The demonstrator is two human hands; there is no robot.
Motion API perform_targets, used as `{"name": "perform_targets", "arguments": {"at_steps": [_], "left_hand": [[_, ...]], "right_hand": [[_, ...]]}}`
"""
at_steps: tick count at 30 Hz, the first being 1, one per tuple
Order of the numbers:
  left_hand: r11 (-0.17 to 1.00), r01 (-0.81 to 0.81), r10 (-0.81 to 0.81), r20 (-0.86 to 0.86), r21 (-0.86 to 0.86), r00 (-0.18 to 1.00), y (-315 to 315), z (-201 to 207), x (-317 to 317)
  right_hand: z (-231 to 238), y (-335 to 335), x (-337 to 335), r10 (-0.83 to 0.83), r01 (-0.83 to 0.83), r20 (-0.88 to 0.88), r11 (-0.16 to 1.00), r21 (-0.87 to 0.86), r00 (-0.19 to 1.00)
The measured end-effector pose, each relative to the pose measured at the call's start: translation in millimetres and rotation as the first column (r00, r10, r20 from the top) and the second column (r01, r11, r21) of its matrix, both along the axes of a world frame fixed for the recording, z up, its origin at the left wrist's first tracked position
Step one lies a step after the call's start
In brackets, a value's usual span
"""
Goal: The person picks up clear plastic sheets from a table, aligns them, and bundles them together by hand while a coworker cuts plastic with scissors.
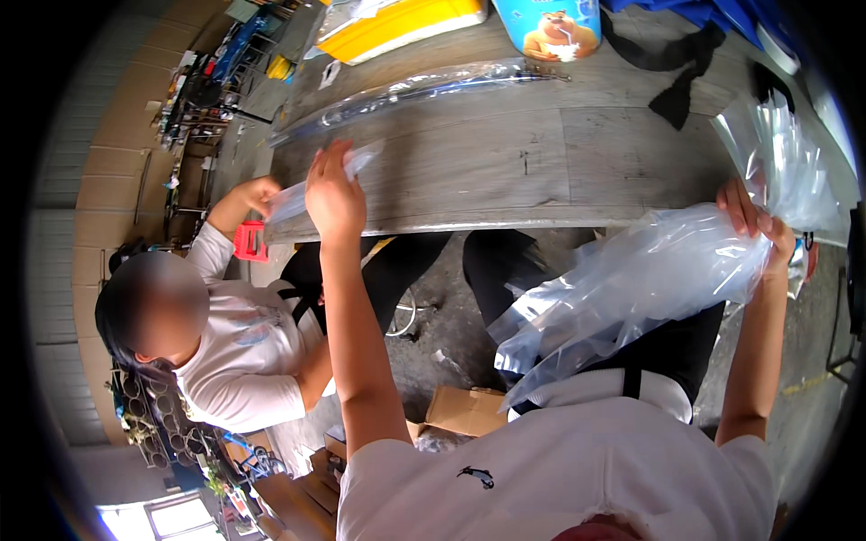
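Plastic bags (631, 279), limp, light and slippery, hang bunched from my right hand (758, 225), which grips their upper edge. My left hand (332, 194) pinches one bag (311, 185) flat against the worktop (505, 171) edge.

Long grey wood table (505, 171), top worn and scratched, small dark marks near middle. Long clear plastic sleeve (424, 87) lies flat along far side. Yellow and white box (397, 25) on far edge, wrapped in clear film. Blue tub with cartoon bear picture (548, 25) stands next to it. Black strap (672, 77) lies across far right part. Small clear bag (316, 189) rests on near left edge.
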State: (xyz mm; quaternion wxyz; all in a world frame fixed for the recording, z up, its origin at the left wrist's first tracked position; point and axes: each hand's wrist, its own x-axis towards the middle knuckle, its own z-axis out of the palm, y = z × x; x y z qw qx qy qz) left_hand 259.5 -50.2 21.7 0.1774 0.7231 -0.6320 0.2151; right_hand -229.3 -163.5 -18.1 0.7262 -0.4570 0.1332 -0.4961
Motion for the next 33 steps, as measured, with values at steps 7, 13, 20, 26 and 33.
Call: {"name": "perform_targets", "arguments": {"at_steps": [7,13,20,26,33], "left_hand": [[0.968,0.243,-0.246,0.041,0.058,0.968,-33,-5,-115],[0.937,0.271,-0.285,0.038,0.219,0.958,-46,-25,-143],[0.918,0.307,-0.327,0.041,0.249,0.944,-47,-24,-141],[0.927,0.291,-0.310,0.045,0.238,0.950,-45,-26,-139],[0.916,0.374,-0.330,-0.259,0.144,0.908,-44,-22,-156]], "right_hand": [[3,1,-3,-0.015,0.015,-0.007,1.000,-0.022,1.000],[5,5,-1,-0.039,0.039,-0.027,0.999,-0.006,0.999],[4,5,-5,-0.057,0.054,-0.053,0.997,-0.049,0.997],[7,5,-3,-0.051,0.045,-0.077,0.996,-0.079,0.996],[-18,5,-12,-0.051,0.052,-0.040,0.998,0.019,0.998]]}}
